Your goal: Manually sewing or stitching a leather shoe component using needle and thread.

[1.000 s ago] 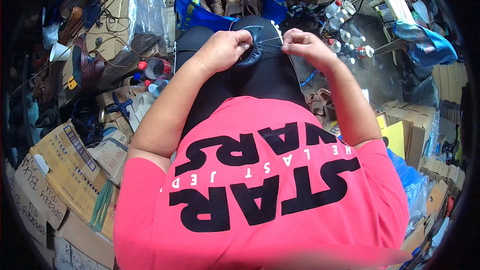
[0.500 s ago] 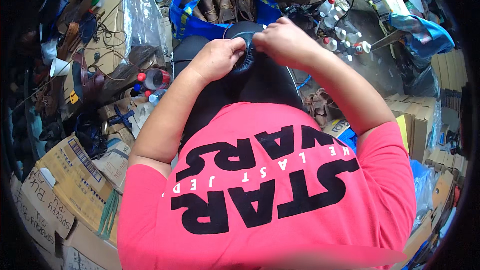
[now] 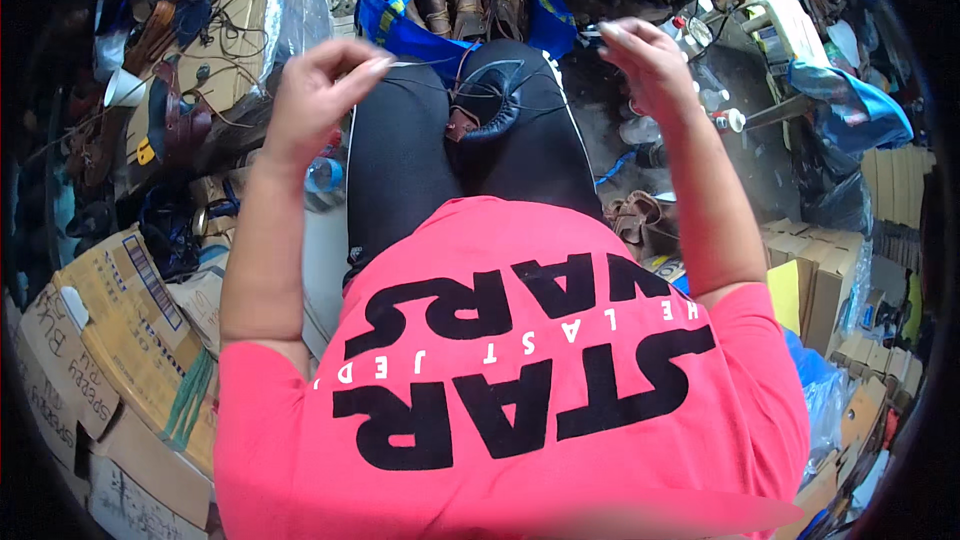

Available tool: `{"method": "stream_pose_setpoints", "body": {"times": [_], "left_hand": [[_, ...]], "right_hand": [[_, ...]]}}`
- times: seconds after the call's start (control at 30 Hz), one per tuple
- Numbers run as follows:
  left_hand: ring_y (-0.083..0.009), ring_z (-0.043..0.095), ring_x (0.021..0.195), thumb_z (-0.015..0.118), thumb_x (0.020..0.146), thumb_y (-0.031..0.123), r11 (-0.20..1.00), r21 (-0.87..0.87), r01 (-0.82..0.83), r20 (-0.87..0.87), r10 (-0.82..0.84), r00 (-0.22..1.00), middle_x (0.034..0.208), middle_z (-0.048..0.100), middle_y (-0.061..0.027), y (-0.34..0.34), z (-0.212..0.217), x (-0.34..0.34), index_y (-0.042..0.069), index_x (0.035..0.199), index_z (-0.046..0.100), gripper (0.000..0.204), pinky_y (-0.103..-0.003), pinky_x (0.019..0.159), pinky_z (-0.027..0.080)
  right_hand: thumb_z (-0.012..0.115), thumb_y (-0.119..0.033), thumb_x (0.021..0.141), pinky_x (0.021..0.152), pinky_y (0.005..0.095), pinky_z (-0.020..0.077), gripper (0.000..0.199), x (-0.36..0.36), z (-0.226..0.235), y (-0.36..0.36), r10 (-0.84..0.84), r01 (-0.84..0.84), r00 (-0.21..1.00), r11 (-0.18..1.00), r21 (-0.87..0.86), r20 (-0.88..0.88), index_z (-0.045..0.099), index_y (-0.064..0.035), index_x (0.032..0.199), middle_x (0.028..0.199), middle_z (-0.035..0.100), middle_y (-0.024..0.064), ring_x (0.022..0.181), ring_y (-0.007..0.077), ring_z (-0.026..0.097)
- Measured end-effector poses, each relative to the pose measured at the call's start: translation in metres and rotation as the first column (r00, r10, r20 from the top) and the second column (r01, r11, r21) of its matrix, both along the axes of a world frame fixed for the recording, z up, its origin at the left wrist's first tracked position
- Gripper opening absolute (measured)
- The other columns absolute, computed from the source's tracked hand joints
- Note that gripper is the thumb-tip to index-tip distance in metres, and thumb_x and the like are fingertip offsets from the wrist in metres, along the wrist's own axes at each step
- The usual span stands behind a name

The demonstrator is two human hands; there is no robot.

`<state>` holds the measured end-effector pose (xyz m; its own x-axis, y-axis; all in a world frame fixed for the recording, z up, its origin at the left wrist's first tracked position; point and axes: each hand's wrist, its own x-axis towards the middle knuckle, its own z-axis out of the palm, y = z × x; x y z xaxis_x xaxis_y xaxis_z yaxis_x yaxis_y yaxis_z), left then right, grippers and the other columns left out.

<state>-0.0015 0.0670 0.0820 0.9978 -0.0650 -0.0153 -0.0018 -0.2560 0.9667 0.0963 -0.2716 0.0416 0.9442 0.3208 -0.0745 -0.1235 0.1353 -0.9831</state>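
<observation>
On my lap lies a black leather shoe (image 3: 492, 112) with a puckered seam along its edge and a brown part at one end. Dark thread (image 3: 440, 98) trails from it across my thighs. My left hand (image 3: 335, 85) is raised to the left of the shoe, thumb and fingers pinched on a thin strand that points toward the shoe. Out to the right, my right hand (image 3: 645, 60) is closed in a pinch. A small pale tip shows at its fingertips, too small to name. Neither hand touches the shoe.
A blue bag (image 3: 400, 15) full of brown shoe-like leather pieces (image 3: 465, 0) stands beyond my knees. Several bottles (image 3: 728, 120) are at the right. Cardboard boxes (image 3: 130, 290) sit low on the left, and a white cup (image 3: 124, 88) rests farther up.
Both hands were together at the shoe and have drawn apart, left hand to the left, right hand to the right. The shoe is now uncovered, with thread showing across it.
</observation>
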Motion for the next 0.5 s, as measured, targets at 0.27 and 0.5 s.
{"method": "stream_pose_setpoints", "body": {"times": [0.27, 0.5], "left_hand": [[-0.0152, 0.058, 0.079, 0.057, 0.09, 0.019, 0.817, -0.314, 0.483, -0.271, -0.565, 0.779, 0.08, 0.06, -0.005, -0.084, 0.001, -0.013, 0.005, 0.084, 0.058, 0.016, -0.03, 0.071, 0.047], [-0.0178, 0.062, 0.086, 0.06, 0.083, 0.013, 0.559, 0.676, -0.481, 0.304, 0.383, 0.872, 0.095, 0.066, -0.0092, 0.139, 0.04, -0.015, 0.005, 0.097, 0.066, 0.017, -0.029, 0.078, 0.047]], "right_hand": [[0.052, -0.034, 0.094, 0.063, 0.0273, 0.0448, 0.031, -0.032, 0.023, 0.069, 0.454, -0.455, 0.891, 0.89, 0.036, 0.017, 0.058, -0.0036, 0.091, 0.075, 0.056, 0.004, 0.067, 0.0118, 0.052], [0.062, -0.022, 0.086, 0.074, 0.0274, 0.0478, 0.024, -0.038, -0.042, -0.131, 0.124, 0.049, 0.987, 0.364, -0.93, 0.101, 0.066, -0.0098, 0.107, 0.09, 0.068, 0.0096, 0.082, 0.0132, 0.063]]}}
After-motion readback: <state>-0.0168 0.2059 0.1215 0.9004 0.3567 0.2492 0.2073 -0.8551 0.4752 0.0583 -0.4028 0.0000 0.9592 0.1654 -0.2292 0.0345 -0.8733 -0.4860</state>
